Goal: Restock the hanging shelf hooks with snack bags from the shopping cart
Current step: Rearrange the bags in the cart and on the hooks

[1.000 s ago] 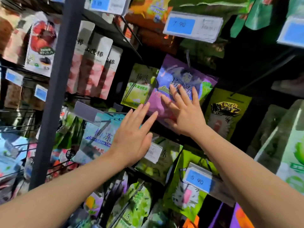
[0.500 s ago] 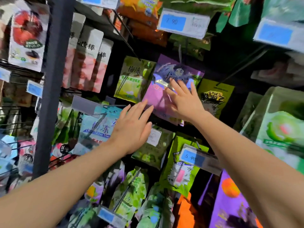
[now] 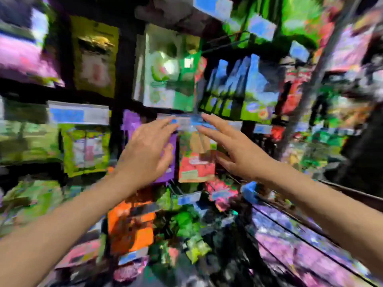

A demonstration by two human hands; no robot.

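Since half a second ago we have swung to the right along the rack, and our right hand (image 3: 234, 151) has come off the pink-violet bag (image 3: 22, 56) it lay flat on. That bag now sits at the far upper left, with the olive-yellow bag (image 3: 94, 56) just to its right. Both hands reach forward with fingers straight and spread, and they hold nothing. Between them hangs a snack bag (image 3: 196, 160) with a red lower half, on the rack and in neither hand; whether any fingertip touches it we cannot tell through the blur. Our left hand (image 3: 148, 151) is just left of the snack bag and partly covers a purple bag (image 3: 131, 123), while the right hand is just right of it. The fingertips of both hands come close to a blue-and-white price tag (image 3: 191, 121) right above the snack bag. Above that tag hangs a green-and-white bag (image 3: 163, 79), and to the right of it a row of blue-and-green bags (image 3: 240, 90). Left of the purple bag we see a lime-green bag (image 3: 85, 150) under a wider price tag (image 3: 78, 116). Below our left forearm is an orange bag (image 3: 130, 226). Everything is badly smeared, so we read no print, and we cannot name the pink-purple mass (image 3: 300, 245) at lower right.
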